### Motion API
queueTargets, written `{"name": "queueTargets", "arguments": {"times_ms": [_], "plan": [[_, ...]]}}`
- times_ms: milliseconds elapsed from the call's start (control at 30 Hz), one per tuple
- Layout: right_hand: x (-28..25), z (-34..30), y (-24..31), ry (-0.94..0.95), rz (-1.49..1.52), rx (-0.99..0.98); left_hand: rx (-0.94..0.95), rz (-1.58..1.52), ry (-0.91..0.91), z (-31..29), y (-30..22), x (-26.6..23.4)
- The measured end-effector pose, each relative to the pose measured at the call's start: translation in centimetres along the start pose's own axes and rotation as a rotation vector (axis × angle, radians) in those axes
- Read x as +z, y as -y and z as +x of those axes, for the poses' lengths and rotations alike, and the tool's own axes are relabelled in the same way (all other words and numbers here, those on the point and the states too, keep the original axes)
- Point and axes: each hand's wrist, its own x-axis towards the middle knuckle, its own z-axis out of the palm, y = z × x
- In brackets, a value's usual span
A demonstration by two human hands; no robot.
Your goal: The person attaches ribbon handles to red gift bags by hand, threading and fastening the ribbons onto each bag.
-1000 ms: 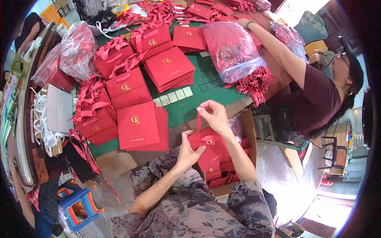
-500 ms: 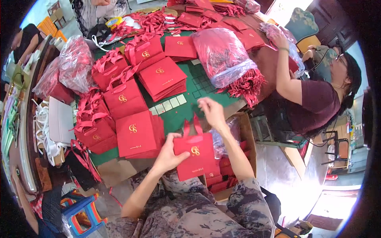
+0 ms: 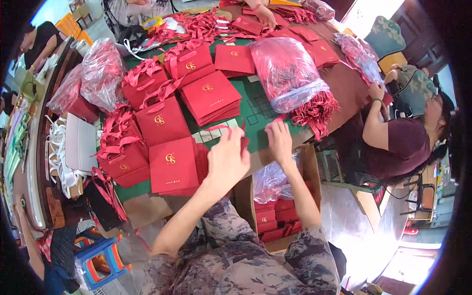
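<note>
My left hand [image 3: 228,155] is raised over the near edge of the green mat [image 3: 254,142], its fingers closed on a red ribbon [image 3: 220,128] that trails to the left. A strip of red [image 3: 244,142] shows beside those fingers; the rest of it is hidden behind the hand. To the right, my right hand [image 3: 280,142] has its fingers pinched together, with a short red ribbon end [image 3: 281,118] sticking out at the tips. Nearest on the left lies a stack of flat red gift bags [image 3: 172,164] with gold print. Another red stack [image 3: 210,96] sits farther back.
Ribbon-handled red bags [image 3: 123,164] stand at left. A plastic-wrapped red bundle [image 3: 285,69] lies right of centre. By my right forearm, a cardboard box [image 3: 316,187] holds red bags and clear plastic. A person in a maroon shirt [image 3: 405,140] sits at right.
The small red bag in my left hand has left its front-facing position and is mostly out of sight. My left hand rose; the right moved slightly right. A co-worker's hand appeared at the far side.
</note>
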Motion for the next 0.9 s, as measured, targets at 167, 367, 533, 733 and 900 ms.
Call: {"name": "queueTargets", "arguments": {"times_ms": [167, 367, 533, 733, 900], "plan": [[-2.1, -1.9, 5.1, -0.086, 0.233, 0.187, 0.022, -0.124, 0.067, 0.7, 0.6, 5.1], [-2.2, -5.1, 2.5, -0.078, 0.410, 0.427, 0.110, -0.149, 0.182, -0.7, 3.0, 8.2], [-4.2, -5.7, 4.6, -0.101, 0.440, 0.465, 0.194, 0.115, 0.116, -1.6, 5.0, 7.7], [-9.8, -6.4, 11.6, -0.123, 0.362, 0.151, 0.143, 0.280, -0.053, -0.6, 5.9, 6.6], [-6.8, -5.5, 12.2, 0.019, 0.414, 0.312, 0.087, 0.218, -0.043, 0.2, 6.6, 5.9]]}}
